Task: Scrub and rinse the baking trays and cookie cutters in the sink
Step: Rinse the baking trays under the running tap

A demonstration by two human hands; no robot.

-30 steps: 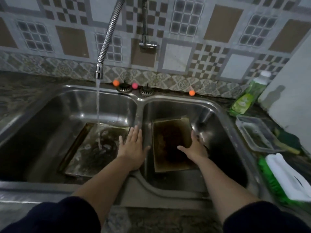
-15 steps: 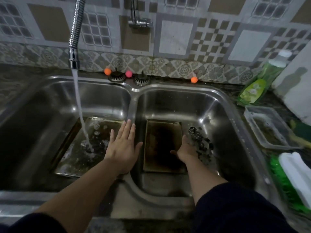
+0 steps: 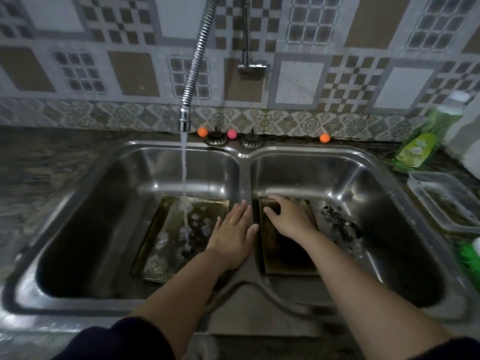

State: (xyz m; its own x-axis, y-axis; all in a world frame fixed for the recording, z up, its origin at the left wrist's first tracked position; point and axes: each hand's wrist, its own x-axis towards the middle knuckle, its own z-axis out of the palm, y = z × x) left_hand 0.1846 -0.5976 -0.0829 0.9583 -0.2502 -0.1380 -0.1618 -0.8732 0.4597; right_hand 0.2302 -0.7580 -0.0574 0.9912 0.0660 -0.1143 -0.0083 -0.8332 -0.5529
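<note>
A steel double sink [image 3: 244, 154] fills the view. One dirty baking tray [image 3: 171, 235] lies in the left basin under running water from the faucet [image 3: 185, 123]. A second dark, stained tray [image 3: 285, 258] lies in the right basin. Beside it, to the right, sits a pile of metal cookie cutters [image 3: 337, 224]. My left hand [image 3: 232, 237] rests flat, fingers apart, on the divider between the basins. My right hand [image 3: 288, 216] reaches across the right tray, fingers curled over its far left corner.
A green dish soap bottle [image 3: 426, 136] leans at the back right. A clear plastic container [image 3: 446, 201] and a green scrubbing brush [image 3: 470, 258] lie on the right counter. Two drain strainers [image 3: 233, 140] and small coloured balls sit behind the sink.
My right hand moved from the right tray's right edge, near the cutters, across to its far left corner. The left hand stayed on the divider. The camera view shifted.
</note>
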